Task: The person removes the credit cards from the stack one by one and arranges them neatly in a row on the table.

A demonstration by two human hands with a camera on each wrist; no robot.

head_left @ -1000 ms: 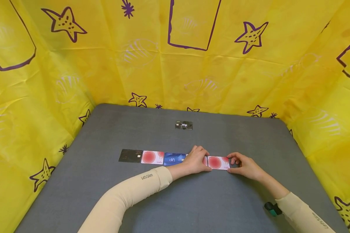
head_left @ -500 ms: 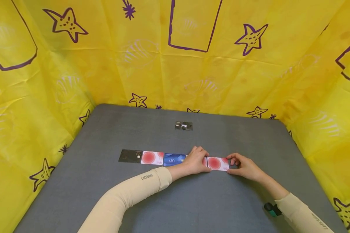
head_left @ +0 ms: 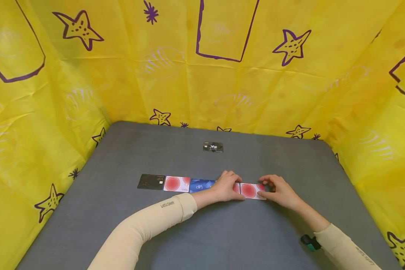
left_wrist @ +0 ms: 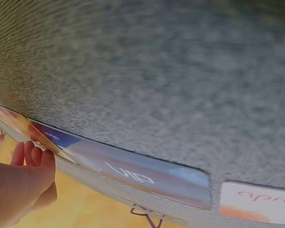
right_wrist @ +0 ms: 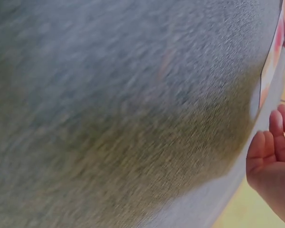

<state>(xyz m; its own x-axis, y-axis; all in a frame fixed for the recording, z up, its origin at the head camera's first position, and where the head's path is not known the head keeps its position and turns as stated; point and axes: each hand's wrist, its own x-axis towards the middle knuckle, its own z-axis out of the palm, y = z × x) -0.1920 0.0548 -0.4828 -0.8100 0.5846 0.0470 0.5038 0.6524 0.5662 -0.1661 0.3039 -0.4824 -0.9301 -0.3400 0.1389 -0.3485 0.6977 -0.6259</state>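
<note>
A row of flat cards lies on the grey table. From the left come a black card [head_left: 151, 182], a white card with red circles [head_left: 176, 183] and a blue card [head_left: 201, 185]. My left hand [head_left: 225, 186] covers most of a red-patterned card [head_left: 236, 187], thumb and fingers gripping its opposite long edges beside the end card. At the row's right end lies another white card with red circles [head_left: 248, 190]. My right hand [head_left: 281, 192] hovers at its right edge, thumb and fingers loosely bent, the thumb overlapping the card. In the right wrist view, my right hand [right_wrist: 275, 161] appears apart from it.
A separate black card marked Vip [head_left: 213, 146] lies farther back on the grey tabletop [head_left: 128, 150]. Yellow cloth [head_left: 189, 86] with starfish drawings hangs around the table's back and sides. A black and green strap [head_left: 310, 243] sits at the right wrist.
My right hand has shifted slightly left, from pinching the end card's right edge to over it, with fingers loosened. My left hand and the cards have stayed in place.
</note>
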